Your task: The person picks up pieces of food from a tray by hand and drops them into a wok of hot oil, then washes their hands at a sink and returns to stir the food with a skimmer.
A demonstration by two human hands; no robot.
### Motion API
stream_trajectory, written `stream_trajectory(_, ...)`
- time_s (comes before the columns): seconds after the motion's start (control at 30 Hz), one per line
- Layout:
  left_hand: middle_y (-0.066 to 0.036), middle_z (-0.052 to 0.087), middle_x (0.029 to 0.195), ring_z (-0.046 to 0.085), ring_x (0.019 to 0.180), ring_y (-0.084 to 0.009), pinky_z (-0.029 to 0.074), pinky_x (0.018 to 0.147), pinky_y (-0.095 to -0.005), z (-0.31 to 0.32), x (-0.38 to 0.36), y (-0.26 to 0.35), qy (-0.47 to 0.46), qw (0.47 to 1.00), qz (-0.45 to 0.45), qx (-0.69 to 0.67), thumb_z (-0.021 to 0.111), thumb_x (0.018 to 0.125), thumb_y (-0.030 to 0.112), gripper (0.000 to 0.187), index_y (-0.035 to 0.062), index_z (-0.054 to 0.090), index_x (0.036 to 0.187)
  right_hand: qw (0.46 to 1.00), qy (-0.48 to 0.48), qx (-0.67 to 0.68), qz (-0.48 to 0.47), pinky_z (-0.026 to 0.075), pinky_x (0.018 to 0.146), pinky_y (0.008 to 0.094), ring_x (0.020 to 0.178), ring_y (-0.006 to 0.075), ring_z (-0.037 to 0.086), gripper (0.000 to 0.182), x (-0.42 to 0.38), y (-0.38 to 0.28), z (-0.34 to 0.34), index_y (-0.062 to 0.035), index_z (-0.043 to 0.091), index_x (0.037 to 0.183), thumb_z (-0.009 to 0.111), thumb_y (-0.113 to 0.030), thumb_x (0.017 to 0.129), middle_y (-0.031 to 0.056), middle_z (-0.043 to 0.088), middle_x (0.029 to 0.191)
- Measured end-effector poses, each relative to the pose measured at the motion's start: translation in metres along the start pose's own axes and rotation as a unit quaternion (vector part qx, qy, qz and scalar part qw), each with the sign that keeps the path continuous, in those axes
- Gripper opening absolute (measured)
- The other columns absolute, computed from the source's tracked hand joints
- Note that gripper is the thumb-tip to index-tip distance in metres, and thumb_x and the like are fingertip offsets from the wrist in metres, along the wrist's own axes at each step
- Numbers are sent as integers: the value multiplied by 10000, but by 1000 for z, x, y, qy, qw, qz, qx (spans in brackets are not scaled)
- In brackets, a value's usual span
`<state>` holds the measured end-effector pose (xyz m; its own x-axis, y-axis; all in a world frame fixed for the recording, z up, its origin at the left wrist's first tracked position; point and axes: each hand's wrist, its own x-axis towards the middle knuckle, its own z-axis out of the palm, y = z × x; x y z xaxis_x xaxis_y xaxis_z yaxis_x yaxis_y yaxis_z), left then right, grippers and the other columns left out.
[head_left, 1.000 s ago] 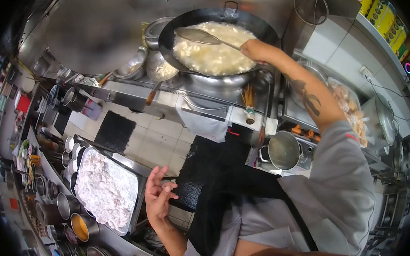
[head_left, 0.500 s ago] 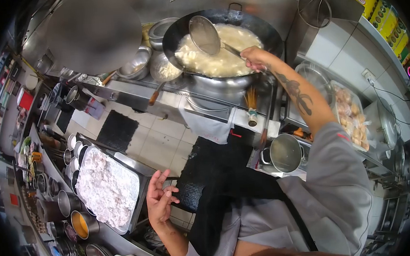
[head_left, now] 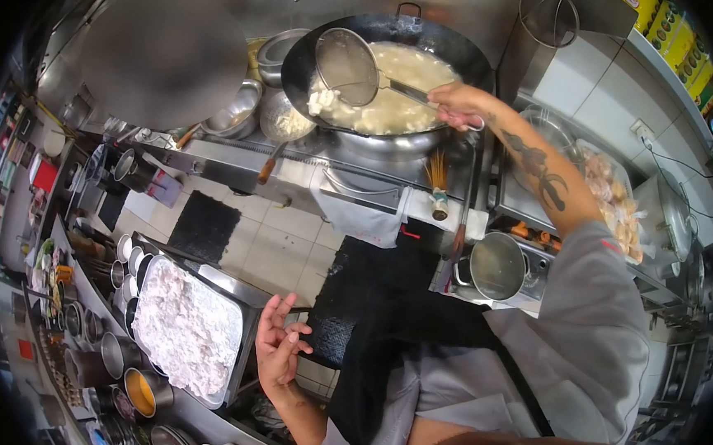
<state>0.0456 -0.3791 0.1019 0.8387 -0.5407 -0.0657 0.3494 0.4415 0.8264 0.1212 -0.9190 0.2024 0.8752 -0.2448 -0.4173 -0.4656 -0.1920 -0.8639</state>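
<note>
My right hand [head_left: 457, 105] is closed around the handle of a mesh strainer [head_left: 347, 68]. The strainer's round basket is tilted over the left part of a large black wok [head_left: 470, 49]. Inside the wok is bubbling pale oil [head_left: 412, 70], with whitish battered pieces [head_left: 395, 119] along its near and left sides. Some pieces show right by the strainer's lower left rim. My left hand [head_left: 279, 340] hangs in the air beside a metal tray [head_left: 230, 330] heaped with white floured pieces [head_left: 183, 321]. Its fingers are apart and hold nothing.
Steel bowls [head_left: 237, 111] and a ladle-like pan [head_left: 288, 124] with a wooden handle stand left of the wok. A bamboo brush [head_left: 437, 185] and a pot [head_left: 498, 266] are nearer me. Bagged food [head_left: 606, 180] lies to the right. A second strainer [head_left: 548, 17] hangs on the wall.
The strainer has swung left and lower in the wok, its basket turned more upright. My right hand moved slightly right. My left hand stayed in place.
</note>
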Motion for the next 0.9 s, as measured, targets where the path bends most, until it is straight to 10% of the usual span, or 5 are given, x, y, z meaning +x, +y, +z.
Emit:
stream_trajectory(0.37,-266,348,1357,612,844,-214,569,557,-253,2,13,5,-28,999,15,-31,626,765,-21,701,-7,273,1371,992,18,-127,-9,342,275,249,355,90,432,209,-59,-15,-4,-60,556,929,456,-243,927,21,499,569)
stream_trajectory(0.9,-277,327,1368,613,834,-209,564,547,-240,-1,22,8,-45,998,7,-36,644,755,-6,739,2,255,1383,980,46,-193,-21,321,294,212,341,58,410,353,-122,-38,-31,-125,532,1251,476,-280,939,-4,494,559)
